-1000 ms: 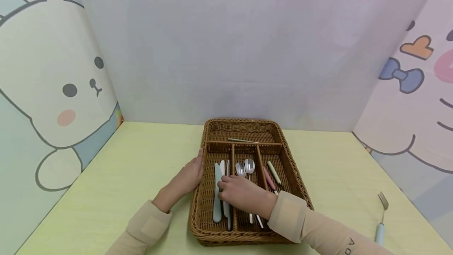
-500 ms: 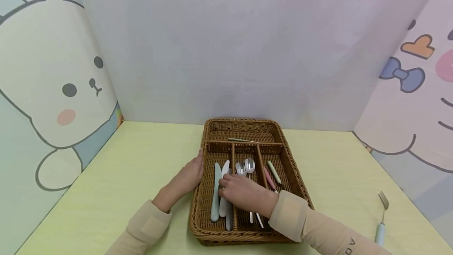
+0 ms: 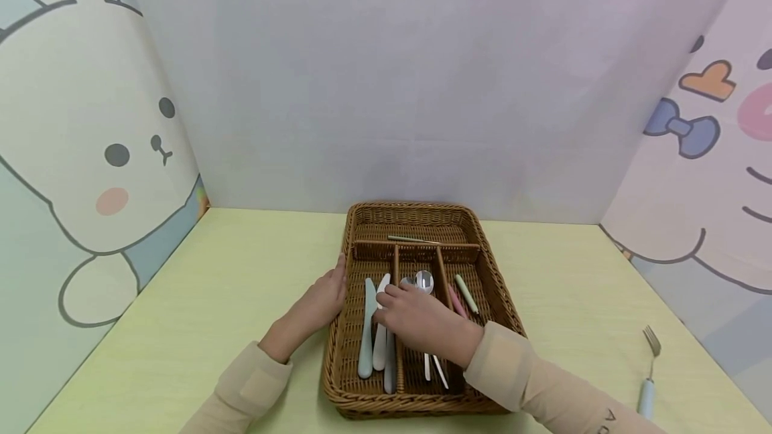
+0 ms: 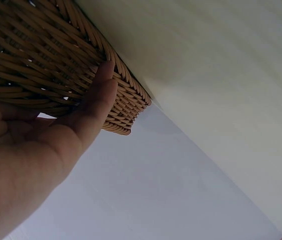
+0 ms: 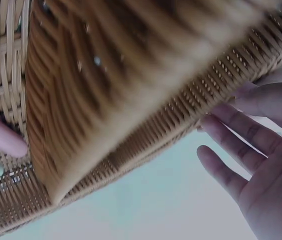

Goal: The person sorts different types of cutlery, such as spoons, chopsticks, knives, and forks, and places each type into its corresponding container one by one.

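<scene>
My left hand [image 3: 322,297] lies against the left outer side of a brown wicker cutlery basket [image 3: 428,404], its fingers [image 4: 93,107] straight along the weave in the left wrist view. Over the left compartment and its divider is my right hand [image 3: 416,317]; its fingers [image 5: 240,132] look loose and spread in the right wrist view. Below them lie a pale blue knife [image 3: 365,347], a white knife [image 3: 379,350] and a grey knife [image 3: 390,370], partly covered by the hand. Two spoons [image 3: 425,282] lie in the middle compartment, also partly covered.
The right compartment holds a pink-handled piece [image 3: 456,301] and a pale green-handled piece [image 3: 466,293]. A thin utensil [image 3: 413,240] lies at the back compartment's divider. A blue-handled fork [image 3: 648,380] rests on the table at right. A grey wall [image 3: 410,86] stands behind.
The knives have shifted a little within their compartment, the grey one now lying flatter beside the divider. My right hand has moved slightly up and right. My left hand stays put.
</scene>
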{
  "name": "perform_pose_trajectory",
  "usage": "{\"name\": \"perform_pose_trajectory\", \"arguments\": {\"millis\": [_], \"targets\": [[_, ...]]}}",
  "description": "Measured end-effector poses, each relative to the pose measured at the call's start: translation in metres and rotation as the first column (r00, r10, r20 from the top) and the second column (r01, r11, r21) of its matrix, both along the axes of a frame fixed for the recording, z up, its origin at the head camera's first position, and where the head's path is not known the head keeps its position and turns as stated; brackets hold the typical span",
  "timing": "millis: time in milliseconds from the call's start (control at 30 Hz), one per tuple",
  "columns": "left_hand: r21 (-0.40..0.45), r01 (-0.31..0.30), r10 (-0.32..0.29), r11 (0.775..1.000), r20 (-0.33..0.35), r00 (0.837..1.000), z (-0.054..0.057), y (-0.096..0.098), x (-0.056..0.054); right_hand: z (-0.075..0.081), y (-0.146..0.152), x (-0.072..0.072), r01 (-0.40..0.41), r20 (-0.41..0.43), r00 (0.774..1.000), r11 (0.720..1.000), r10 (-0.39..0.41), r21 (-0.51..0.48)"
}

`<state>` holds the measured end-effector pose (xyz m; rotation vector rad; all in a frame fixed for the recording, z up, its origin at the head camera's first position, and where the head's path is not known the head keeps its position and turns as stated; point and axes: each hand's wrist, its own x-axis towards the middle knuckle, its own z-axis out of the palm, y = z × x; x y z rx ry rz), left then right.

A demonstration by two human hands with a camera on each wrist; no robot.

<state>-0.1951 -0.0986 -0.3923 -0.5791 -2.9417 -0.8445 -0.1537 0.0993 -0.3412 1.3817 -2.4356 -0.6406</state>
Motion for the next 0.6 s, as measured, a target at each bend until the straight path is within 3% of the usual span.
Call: {"name": "perform_pose_trajectory", "arguments": {"millis": [200, 400, 600], "targets": [[-0.010, 0.011, -0.011, 1.000, -0.028, 1.000, -0.001, 0.000, 0.000, 0.011, 0.010, -0.001, 0.052, -0.038, 0.998, 0.999, -0.052, -0.008], [-0.012, 0.007, -0.007, 1.000, -0.035, 0.999, -0.002, 0.000, -0.001, 0.018, 0.027, -0.003, 0.075, -0.033, 0.996, 0.987, -0.080, -0.141], [-0.013, 0.007, -0.007, 1.000, -0.035, 0.999, -0.002, -0.001, 0.000, 0.023, 0.049, -0.004, 0.083, -0.081, 0.991, 0.966, -0.105, -0.245]]}}
